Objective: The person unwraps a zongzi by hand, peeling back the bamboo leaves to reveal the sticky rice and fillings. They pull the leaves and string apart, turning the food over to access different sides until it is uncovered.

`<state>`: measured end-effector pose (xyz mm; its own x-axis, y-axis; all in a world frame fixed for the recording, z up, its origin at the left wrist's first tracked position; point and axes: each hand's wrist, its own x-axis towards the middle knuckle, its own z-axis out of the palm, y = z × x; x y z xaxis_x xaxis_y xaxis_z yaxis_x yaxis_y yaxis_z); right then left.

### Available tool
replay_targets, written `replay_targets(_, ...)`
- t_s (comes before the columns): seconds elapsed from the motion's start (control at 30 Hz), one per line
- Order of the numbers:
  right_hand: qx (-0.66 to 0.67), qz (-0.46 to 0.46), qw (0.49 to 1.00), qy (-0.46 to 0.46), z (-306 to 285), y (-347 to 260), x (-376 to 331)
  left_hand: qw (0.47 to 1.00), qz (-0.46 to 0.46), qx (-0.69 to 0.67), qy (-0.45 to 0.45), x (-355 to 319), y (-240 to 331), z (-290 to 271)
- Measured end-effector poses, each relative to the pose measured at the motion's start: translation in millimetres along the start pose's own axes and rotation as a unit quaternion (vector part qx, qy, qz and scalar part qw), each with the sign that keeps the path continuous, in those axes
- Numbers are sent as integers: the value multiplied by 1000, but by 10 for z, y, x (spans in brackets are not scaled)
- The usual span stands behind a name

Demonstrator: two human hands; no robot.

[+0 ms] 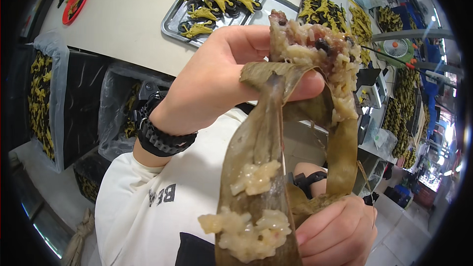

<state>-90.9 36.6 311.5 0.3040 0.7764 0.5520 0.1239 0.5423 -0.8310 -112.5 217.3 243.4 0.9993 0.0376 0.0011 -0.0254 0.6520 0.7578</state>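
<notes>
Close in front of me, my left hand (212,76) grips a partly unwrapped sticky rice dumpling (320,51), its thumb over the leaf. The rice is pale with reddish and dark bits, and its upper part is bare. Brownish-green wrapping leaves (253,143) hang down from it, with clumps of rice (253,231) stuck to the longest one. Lower right, my right hand (340,234) has its fingers curled against the lower end of the leaves; part of its grip is hidden behind them. A black band (167,135) circles my left wrist.
On the pale table (125,15) stands a metal tray (172,19) of yellow and black toy motorcycles. A red dish (76,4) lies far left. Plastic-lined bins (54,98) stand lower left. A green fan (396,49) and more piled toys (401,113) are at right.
</notes>
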Motion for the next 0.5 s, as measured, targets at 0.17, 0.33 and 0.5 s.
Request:
replay_targets(0.17, -18, 10, 999, -25, -35, -35, -2, 1000, 22, -6, 3, -1, -23, 9)
replay_targets(0.33, -34, -62, 997, -32, -111, 98, -66, 1000, 4, 16, 13, -33, -8, -1)
replay_targets(0.5, -86, 14, 994, 60, 6, -9, -100, 997, -49, 56, 9, -1, 24, -15)
